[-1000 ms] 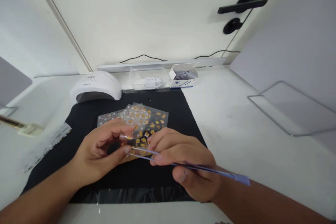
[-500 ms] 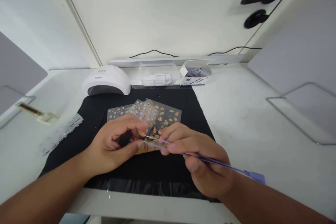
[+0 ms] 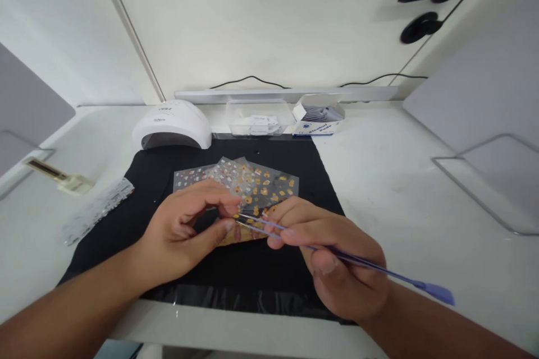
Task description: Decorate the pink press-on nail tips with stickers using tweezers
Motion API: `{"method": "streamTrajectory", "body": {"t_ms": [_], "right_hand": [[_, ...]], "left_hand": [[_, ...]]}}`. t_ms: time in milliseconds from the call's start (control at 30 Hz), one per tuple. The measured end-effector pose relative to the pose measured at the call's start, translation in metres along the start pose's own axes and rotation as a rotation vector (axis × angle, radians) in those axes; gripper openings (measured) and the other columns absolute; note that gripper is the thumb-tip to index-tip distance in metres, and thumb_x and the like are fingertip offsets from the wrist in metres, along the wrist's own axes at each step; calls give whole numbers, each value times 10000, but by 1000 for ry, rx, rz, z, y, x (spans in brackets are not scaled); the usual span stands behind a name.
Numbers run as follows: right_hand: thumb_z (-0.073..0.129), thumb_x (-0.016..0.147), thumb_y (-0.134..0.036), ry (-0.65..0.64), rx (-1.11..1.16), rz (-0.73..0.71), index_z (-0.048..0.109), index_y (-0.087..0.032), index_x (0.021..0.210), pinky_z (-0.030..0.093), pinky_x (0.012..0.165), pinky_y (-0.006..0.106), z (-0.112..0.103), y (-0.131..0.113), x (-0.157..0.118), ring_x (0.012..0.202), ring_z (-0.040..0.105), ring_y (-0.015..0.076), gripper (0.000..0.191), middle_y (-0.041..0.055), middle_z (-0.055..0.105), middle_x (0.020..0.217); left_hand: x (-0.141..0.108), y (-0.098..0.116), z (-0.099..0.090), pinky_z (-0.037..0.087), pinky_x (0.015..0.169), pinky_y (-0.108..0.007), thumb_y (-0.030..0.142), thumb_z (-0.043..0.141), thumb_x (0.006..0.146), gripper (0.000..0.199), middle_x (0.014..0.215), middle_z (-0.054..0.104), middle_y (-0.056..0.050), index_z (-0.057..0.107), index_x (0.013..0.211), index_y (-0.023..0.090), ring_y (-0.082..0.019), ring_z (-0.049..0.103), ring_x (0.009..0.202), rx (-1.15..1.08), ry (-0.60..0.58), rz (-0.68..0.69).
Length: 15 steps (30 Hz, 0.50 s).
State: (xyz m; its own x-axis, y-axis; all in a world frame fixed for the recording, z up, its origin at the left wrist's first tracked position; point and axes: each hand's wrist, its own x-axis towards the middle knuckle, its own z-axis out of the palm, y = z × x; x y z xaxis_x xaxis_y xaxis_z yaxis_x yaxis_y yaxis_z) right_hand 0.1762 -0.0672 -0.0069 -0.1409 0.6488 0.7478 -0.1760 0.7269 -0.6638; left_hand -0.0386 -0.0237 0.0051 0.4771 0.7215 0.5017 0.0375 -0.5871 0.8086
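My right hand (image 3: 341, 258) holds purple tweezers (image 3: 379, 271) between thumb and fingers. Their two thin tips are apart and point left, close to my left fingertips. My left hand (image 3: 189, 224) is curled, its thumb and fingers almost meeting in a pinch; whatever lies between them is too small to make out. Behind and below both hands, overlapping clear sticker sheets (image 3: 269, 179) with small yellow and white designs are fanned out on a black mat (image 3: 236, 277). A yellow-brown patterned piece (image 3: 231, 238) shows under the fingers, partly hidden.
At the back stand a white domed lamp (image 3: 172, 120), a clear tray (image 3: 236, 118) with small white packets, and an open alcohol pads box (image 3: 318, 126). On the left lie a bottle with a gold cap (image 3: 73, 184) and a silvery patterned strip (image 3: 101, 207). Metal stands flank the table.
My right hand and the tweezers have shifted slightly right, drawing the tips a little away from my left thumb. My left hand keeps nearly the same curled pose. The view has shifted slightly.
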Motion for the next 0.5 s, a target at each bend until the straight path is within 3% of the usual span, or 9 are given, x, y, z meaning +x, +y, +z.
{"method": "streamTrajectory", "body": {"t_ms": [500], "right_hand": [[518, 972, -252, 30, 19, 20, 707, -145, 1143, 558, 704, 430, 0, -4, 2, 791, 660, 234, 277, 114, 709, 865]], "left_hand": [[4, 7, -3, 551, 706, -267, 104, 646, 863, 280, 862, 707, -27, 695, 1091, 258, -158, 654, 802, 158, -15, 82]]}}
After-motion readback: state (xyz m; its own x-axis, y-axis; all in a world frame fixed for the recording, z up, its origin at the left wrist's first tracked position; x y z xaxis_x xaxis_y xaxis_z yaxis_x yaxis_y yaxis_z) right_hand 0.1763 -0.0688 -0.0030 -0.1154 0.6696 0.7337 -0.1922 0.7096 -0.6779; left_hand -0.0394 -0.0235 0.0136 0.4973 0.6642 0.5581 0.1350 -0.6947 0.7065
